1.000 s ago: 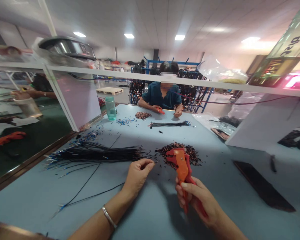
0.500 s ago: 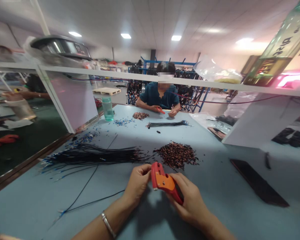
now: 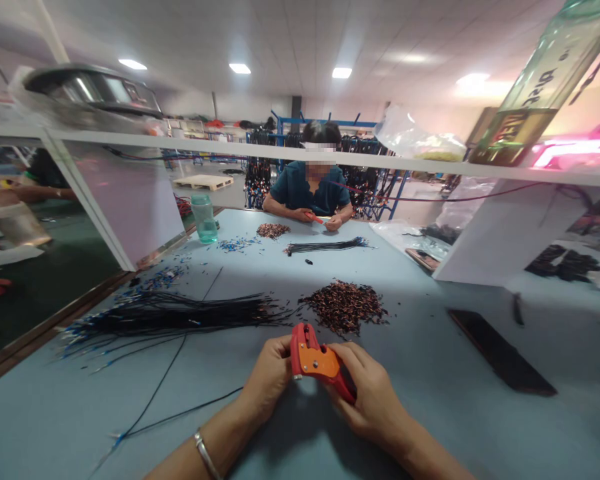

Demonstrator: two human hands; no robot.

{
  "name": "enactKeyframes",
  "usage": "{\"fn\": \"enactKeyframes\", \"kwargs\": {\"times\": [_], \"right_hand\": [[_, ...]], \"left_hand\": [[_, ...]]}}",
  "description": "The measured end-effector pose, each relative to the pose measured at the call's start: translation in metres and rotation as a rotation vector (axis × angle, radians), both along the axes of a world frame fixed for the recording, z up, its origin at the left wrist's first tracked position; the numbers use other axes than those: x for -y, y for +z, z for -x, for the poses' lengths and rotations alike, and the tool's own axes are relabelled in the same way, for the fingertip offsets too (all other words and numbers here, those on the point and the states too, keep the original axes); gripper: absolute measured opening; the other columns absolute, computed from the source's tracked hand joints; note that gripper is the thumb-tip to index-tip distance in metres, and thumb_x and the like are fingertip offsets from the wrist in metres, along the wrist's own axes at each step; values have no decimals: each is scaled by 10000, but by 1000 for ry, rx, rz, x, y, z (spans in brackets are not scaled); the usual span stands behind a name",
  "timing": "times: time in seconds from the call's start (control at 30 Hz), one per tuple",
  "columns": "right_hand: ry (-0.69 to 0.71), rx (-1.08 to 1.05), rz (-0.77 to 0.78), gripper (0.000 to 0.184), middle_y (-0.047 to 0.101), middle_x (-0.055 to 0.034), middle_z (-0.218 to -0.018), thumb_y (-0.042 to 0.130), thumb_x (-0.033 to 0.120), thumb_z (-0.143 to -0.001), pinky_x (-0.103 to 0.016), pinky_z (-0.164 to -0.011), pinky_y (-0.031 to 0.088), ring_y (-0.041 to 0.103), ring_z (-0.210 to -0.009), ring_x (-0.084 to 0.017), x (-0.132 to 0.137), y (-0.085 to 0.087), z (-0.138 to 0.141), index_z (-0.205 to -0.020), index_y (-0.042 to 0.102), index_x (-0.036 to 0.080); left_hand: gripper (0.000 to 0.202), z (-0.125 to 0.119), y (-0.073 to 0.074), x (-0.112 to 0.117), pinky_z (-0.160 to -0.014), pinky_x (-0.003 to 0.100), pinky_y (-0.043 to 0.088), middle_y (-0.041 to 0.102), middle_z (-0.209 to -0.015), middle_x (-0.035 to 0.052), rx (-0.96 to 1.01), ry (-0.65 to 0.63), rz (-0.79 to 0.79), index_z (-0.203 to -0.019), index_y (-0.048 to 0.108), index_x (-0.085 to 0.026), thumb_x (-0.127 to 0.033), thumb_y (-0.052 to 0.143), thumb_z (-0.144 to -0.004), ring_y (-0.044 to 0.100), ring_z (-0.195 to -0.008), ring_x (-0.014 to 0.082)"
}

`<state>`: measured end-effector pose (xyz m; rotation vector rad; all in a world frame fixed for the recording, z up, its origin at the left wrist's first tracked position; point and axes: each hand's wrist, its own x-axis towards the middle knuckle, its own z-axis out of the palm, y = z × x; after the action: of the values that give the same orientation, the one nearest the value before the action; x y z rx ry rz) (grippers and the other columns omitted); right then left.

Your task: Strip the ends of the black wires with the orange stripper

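The red and orange stripping tool (image 3: 313,360) sits low in the middle of the frame, just above the pale blue table (image 3: 430,413). The right hand (image 3: 370,393) is wrapped closed around its handles. The left hand (image 3: 269,375) is curled against the tool's head with its fingertips pinched together. It appears to hold the end of a thin black wire (image 3: 180,413) that trails to the lower left, though the fingers hide the end itself.

Just above the tool lies a heap of dark cut scraps (image 3: 345,307). Left of the heap is a long bundle of black wires (image 3: 180,313) with blue ends. A dark flat strip (image 3: 500,350) lies at the right. In the upper middle, a co-worker (image 3: 307,190) sits across the table, with a green bottle (image 3: 204,219) to their left.

The left fingertips are very close to the tool's mouth, so a squeeze could nip them. If the wire sits too shallow or crooked, the tool could cut strands or leave the sheath on.
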<state>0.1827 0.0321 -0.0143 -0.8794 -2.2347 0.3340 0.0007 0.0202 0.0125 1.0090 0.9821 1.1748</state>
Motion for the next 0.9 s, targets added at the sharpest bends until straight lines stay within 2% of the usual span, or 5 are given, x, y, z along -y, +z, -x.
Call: {"fn": "enactKeyframes", "kwargs": {"times": [0.23,0.4,0.67,0.9], "right_hand": [[-6,-13,40,375,620,-127,-1022,541,193,-813,-383,-768,512,603,-897,-270,0,1,0,-1182,477,194],[-7,-15,43,389,628,-116,-988,545,155,-776,-361,-749,510,608,-863,-258,0,1,0,-1159,489,188],[-14,18,18,398,614,-127,-994,535,144,-780,-379,-744,516,603,-871,-267,-2,-2,-1,-1170,466,181],[-3,39,-34,419,612,-135,-1004,514,135,-782,-387,-732,531,615,-871,-272,-3,-2,-2,-1190,438,193]], "left_hand": [[232,-1,6,0,-727,286,459,718,-656,35,-80,-2,-31,-706,765,-132,-354,770,-640,609,-668,188],[215,-3,7,0,-804,311,462,745,-716,44,-91,-4,-20,-767,781,-138,-298,779,-623,642,-747,220],[210,-6,8,0,-779,301,472,748,-704,37,-99,17,-21,-739,783,-149,-328,758,-632,644,-722,215],[161,-8,4,1,-760,317,482,739,-659,34,-52,31,-23,-680,772,-147,-287,759,-602,638,-666,208]]}}
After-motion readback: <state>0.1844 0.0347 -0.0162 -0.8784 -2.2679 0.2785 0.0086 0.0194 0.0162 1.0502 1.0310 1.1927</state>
